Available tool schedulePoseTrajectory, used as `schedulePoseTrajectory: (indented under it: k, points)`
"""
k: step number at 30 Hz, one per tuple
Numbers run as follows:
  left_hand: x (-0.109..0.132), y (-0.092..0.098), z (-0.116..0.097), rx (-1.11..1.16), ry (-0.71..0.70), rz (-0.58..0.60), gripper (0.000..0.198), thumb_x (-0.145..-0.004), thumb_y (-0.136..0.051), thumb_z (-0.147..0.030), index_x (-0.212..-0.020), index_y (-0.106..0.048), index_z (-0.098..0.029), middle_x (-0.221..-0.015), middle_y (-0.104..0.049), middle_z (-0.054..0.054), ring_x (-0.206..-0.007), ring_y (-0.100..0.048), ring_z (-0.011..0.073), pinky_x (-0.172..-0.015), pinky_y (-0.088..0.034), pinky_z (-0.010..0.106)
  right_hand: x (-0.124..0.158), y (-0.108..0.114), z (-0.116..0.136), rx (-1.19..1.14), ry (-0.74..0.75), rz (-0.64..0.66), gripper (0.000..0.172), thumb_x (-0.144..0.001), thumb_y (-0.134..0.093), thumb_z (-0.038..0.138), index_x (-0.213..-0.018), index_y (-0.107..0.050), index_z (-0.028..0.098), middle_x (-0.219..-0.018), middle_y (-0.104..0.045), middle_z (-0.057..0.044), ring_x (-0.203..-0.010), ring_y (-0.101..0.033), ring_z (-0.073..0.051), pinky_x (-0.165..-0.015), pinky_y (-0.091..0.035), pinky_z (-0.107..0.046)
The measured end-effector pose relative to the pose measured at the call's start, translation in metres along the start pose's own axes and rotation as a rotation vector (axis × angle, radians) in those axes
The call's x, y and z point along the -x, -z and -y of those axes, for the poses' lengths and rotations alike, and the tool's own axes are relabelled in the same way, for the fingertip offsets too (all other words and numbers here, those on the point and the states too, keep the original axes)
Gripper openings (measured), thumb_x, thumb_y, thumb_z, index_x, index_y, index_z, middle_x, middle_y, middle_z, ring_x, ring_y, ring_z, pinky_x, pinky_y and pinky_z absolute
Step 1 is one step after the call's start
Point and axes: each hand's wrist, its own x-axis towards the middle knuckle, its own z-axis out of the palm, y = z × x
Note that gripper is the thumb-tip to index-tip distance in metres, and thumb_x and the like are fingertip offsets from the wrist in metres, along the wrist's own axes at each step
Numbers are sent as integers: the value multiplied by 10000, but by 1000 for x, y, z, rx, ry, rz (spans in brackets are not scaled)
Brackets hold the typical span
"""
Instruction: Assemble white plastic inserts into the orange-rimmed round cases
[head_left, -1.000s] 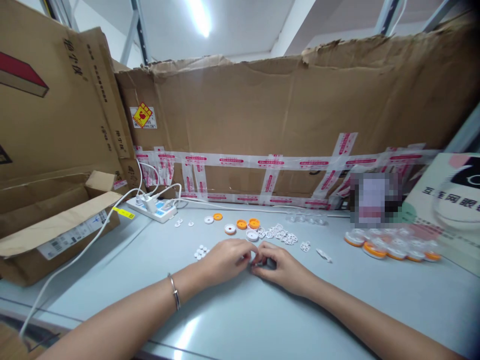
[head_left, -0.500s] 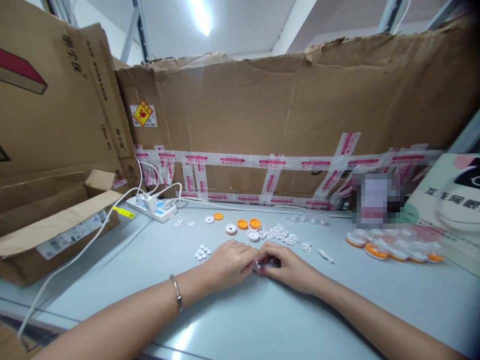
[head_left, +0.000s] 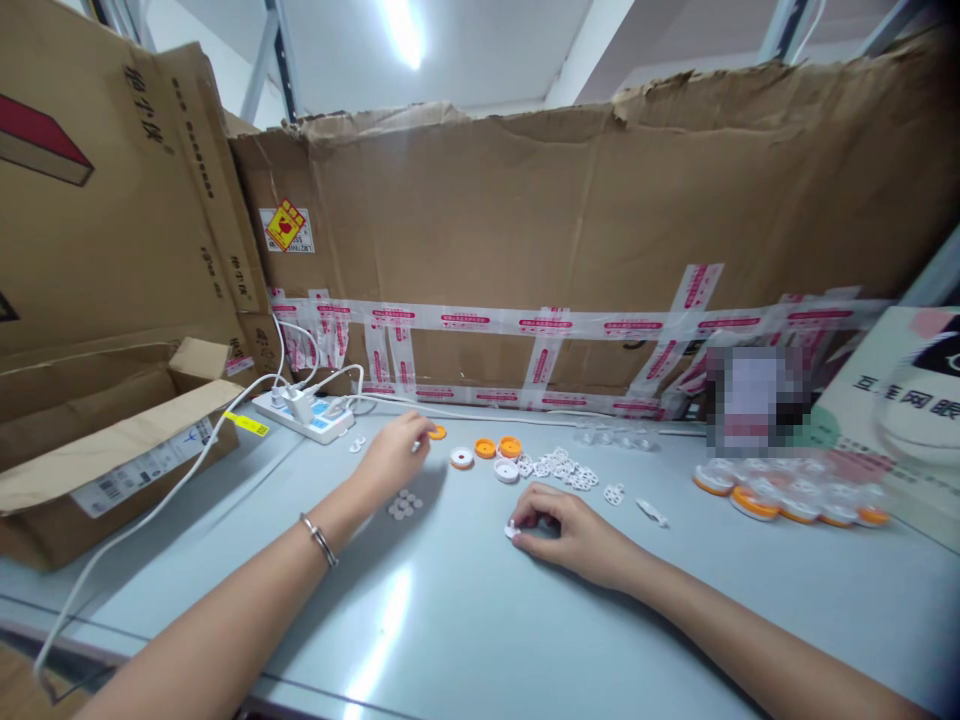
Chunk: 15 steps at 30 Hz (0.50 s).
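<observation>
My left hand (head_left: 394,452) reaches over the far part of the table, fingers curled down and closed, beside an orange ring (head_left: 438,433). What lies under its fingertips is hidden. My right hand (head_left: 553,522) rests on the table with thumb and fingers pinched on a small white plastic piece (head_left: 512,530). Between the hands and beyond are a white ring with an orange edge (head_left: 461,458), two orange rings (head_left: 485,448) and a white round cup (head_left: 506,471). A pile of white perforated plastic pieces (head_left: 559,466) lies behind my right hand.
Several small white discs (head_left: 405,505) lie below my left hand. A white power strip (head_left: 319,420) with cables and an open cardboard box (head_left: 135,440) are at left. Clear-and-orange round assemblies (head_left: 787,492) sit at right. A large cardboard sheet (head_left: 465,220) walls the back.
My left hand has left my right hand and moved forward and left, now covering the spot where a white ring lay. My right hand stays put, holding the small white piece.
</observation>
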Motion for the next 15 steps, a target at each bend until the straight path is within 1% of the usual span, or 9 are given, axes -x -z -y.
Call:
schedulePoseTrajectory:
  k: [1, 3, 6, 8, 11, 15]
  points:
    - [-3, 2, 10, -27, 38, 13, 261, -793, -403, -66, -932, -614, -131, -916, -626, 100, -836, -591, 199, -764, -446, 287, 0, 0, 0, 2, 0, 2, 61, -733, -579, 213, -765, -621, 180, -802, -565, -30, -746, -550, -148, -674, -439, -267]
    - [-8, 1, 27, -76, 81, 47, 294, -790, -384, -54, -948, -625, -111, -934, -631, 124, -862, -593, 222, -778, -444, 305, 0, 0, 0, 3, -2, 3, 61, -734, -579, 215, -767, -618, 182, -805, -562, -30, -748, -547, -146, -676, -439, -267]
    - [-11, -7, 37, -136, 87, 130, 318, -771, -390, -24, -935, -644, -124, -916, -644, 112, -878, -598, 215, -782, -440, 280, 0, 0, 0, 3, -1, 5, 64, -735, -580, 224, -769, -616, 184, -806, -561, -27, -745, -545, -145, -668, -437, -263]
    - [-12, -15, 35, -172, 76, 183, 309, -766, -402, -14, -892, -656, -136, -891, -648, 104, -851, -607, 207, -764, -443, 266, 0, 0, 0, 3, 0, 7, 66, -736, -580, 226, -771, -616, 184, -805, -561, -27, -746, -544, -145, -667, -436, -262]
    - [-12, -23, 27, -232, 59, 235, 296, -759, -398, 13, -830, -652, -122, -862, -637, 124, -809, -614, 217, -730, -448, 283, 0, 0, 1, 3, -6, 14, 66, -743, -575, 222, -774, -616, 182, -810, -562, -30, -751, -543, -148, -673, -434, -266]
    - [-9, -27, 14, -305, 46, 256, 317, -741, -381, 65, -876, -619, -97, -892, -614, 155, -877, -593, 246, -781, -431, 331, 0, 0, 2, -1, -8, 13, 60, -746, -573, 221, -771, -612, 183, -813, -563, -31, -753, -541, -151, -671, -433, -269]
